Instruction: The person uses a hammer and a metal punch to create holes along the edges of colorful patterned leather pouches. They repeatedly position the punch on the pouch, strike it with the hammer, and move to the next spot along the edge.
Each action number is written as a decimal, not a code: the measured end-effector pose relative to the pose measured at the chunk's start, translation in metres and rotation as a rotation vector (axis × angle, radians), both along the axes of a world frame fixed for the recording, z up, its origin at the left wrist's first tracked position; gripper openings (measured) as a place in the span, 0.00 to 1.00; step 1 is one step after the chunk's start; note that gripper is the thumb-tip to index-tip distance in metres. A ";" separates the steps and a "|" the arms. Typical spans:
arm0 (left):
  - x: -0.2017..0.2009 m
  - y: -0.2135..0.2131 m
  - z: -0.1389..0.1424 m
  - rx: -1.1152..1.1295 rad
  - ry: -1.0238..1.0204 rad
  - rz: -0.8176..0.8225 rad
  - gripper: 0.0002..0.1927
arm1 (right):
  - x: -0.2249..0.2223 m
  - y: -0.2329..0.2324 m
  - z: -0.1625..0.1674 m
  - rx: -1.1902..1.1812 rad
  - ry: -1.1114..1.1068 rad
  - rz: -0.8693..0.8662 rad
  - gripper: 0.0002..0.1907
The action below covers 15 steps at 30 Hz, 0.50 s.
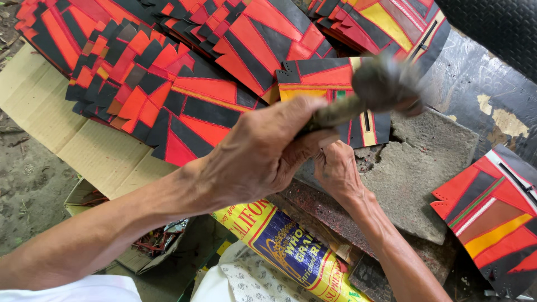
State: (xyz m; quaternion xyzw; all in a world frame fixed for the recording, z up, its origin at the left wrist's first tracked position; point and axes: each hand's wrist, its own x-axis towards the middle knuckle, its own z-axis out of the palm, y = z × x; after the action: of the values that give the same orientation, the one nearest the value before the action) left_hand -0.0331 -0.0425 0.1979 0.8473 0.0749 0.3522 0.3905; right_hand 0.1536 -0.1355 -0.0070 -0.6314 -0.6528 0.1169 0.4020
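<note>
Left hand (pixel 263 154) gripped a blurred hammer (pixel 369 92) by its handle, fingers wrapped tight. Right hand (pixel 338 170) pressed a stitched red-black panel (pixel 335 84) on the stone slab (pixel 425 168), centre; finger spread hidden. Panel probably light, floppy; best pinned near its edge.

Left hand (pixel 263 151) fisted, raised; right hand (pixel 335 170) pressed down.

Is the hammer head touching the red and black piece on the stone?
Cannot tell. In the head view the hammer head is blurred over the red and black piece, so no contact or gap shows; the left hand grips its handle.
</note>
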 end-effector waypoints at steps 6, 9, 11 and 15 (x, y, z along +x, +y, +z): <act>-0.010 0.018 -0.029 0.089 0.643 0.068 0.15 | 0.000 -0.001 0.006 -0.002 0.115 -0.015 0.11; -0.017 0.022 -0.033 0.050 0.550 0.090 0.15 | -0.003 0.003 0.007 -0.153 0.390 -0.110 0.08; -0.018 0.024 -0.032 0.022 0.610 0.095 0.15 | -0.003 0.006 0.007 -0.202 0.442 -0.125 0.05; -0.017 0.024 -0.027 0.023 0.629 0.086 0.16 | 0.000 0.004 0.007 -0.175 0.389 -0.097 0.06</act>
State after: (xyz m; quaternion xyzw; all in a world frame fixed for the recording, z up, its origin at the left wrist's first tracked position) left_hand -0.0504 -0.0186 0.1707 0.9150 0.2235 0.0901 0.3235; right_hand 0.1533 -0.1317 -0.0005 -0.6600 -0.5191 0.2732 0.4693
